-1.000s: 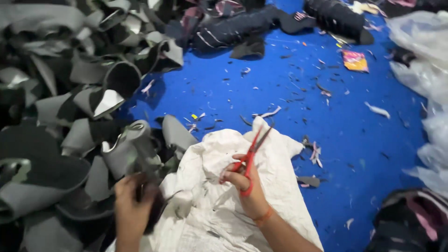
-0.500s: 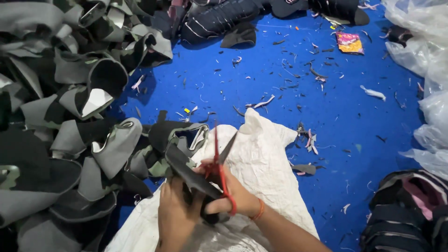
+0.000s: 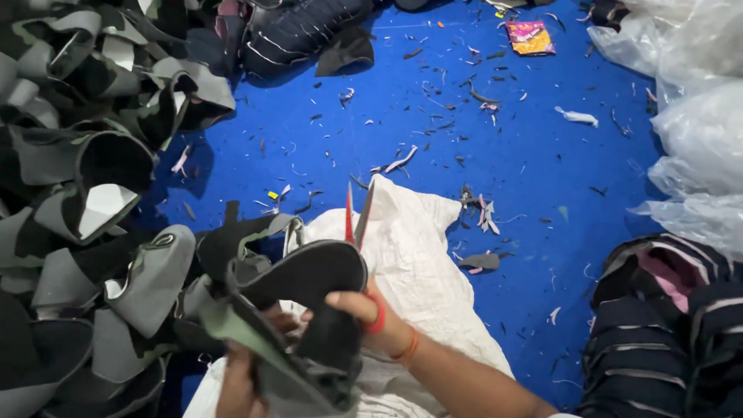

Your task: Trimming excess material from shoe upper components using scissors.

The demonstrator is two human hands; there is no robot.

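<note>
One pair of scissors (image 3: 356,220) with red handles is gripped in the right hand (image 3: 364,313), fingers closed through the loops, blades pointing up and slightly parted. The left hand (image 3: 236,383) is clamped on the lower end of one dark shoe upper (image 3: 306,310) with a green edge, held at the bottom middle of the view; the upper's curved top touches the blades. Under both hands lies one white sack (image 3: 422,271), spread flat on the floor (image 3: 526,162).

Along the left edge a pile (image 3: 85,193) of grey and black uppers stands, too many and too overlapped to count. A second heap of dark striped uppers (image 3: 306,31) lies at the top, a third (image 3: 665,325) in the bottom right corner. Clear plastic bags (image 3: 696,124) bunch along the right edge. One small orange packet (image 3: 530,37) lies near the top.

The floor is bright blue, strewn with many small offcuts and threads.
</note>
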